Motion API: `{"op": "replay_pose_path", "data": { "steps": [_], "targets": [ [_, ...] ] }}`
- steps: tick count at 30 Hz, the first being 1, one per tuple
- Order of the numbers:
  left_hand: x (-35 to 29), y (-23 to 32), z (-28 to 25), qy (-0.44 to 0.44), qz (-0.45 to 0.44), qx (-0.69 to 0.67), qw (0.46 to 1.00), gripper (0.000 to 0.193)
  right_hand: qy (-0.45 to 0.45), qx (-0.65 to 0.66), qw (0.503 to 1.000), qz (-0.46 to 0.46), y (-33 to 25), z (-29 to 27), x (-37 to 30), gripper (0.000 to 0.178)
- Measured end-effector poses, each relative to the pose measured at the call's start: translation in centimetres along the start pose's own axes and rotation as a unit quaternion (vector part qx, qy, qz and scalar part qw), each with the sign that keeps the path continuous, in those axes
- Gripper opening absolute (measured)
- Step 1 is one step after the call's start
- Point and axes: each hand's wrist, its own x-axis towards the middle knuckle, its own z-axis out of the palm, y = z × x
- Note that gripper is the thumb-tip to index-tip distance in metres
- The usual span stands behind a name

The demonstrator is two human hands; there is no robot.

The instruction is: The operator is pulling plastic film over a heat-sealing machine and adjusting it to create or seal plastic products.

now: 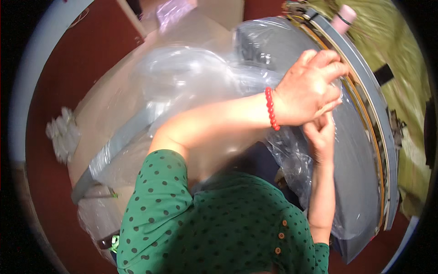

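Left fingers curl, right fingers bend just below — whether they grip anything, I cannot tell; clear plastic film beside them could tear if yanked.

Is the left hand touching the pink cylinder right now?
Apart: the head view plainly shows a stretch of curved grey frame between the left hand and the pink cylinder.

Left of the fingers lies a big, clear plastic sheet. Just right is a long, grey, curved rail; farther right, a wrinkly yellow-green sheet. Ahead is a round pink bottle.
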Motion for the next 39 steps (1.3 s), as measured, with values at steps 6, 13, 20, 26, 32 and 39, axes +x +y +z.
{"op": "replay_pose_path", "data": {
  "steps": [6,13,20,26,32,39],
  "targets": [
    [3.8,-6.7,1.0,0.078,-0.216,-0.344,0.91,0.02,-0.011,-0.115,0.975,0.189,-0.6,-3.6,-6.6,0.025],
    [7.0,-12.1,-1.8,0.174,-0.335,-0.164,0.912,0.024,0.222,-0.381,0.877,0.19,-6.2,-13.2,-22.2,0.015],
    [7.2,-12.5,1.5,-0.028,-0.16,0.013,0.987,0.019,0.481,-0.546,0.667,0.161,-14.9,-18.5,-38.2,0.01],
    [7.1,-10.9,4.5,-0.068,0.024,0.018,0.997,0.022,0.526,-0.633,0.544,0.164,-17.8,-19.0,-44.1,0.022],
    [6.3,-13.9,6.1,-0.083,0.016,0.061,0.995,0.037,0.585,-0.67,0.415,0.192,-15.5,-21.9,-46.7,0.025],
    [7.9,-9.3,7.5,-0.112,-0.046,0.069,0.99,0.043,0.317,-0.716,0.622,0.012,-9.1,-13.4,-30.7,0.063]
  ]
}}
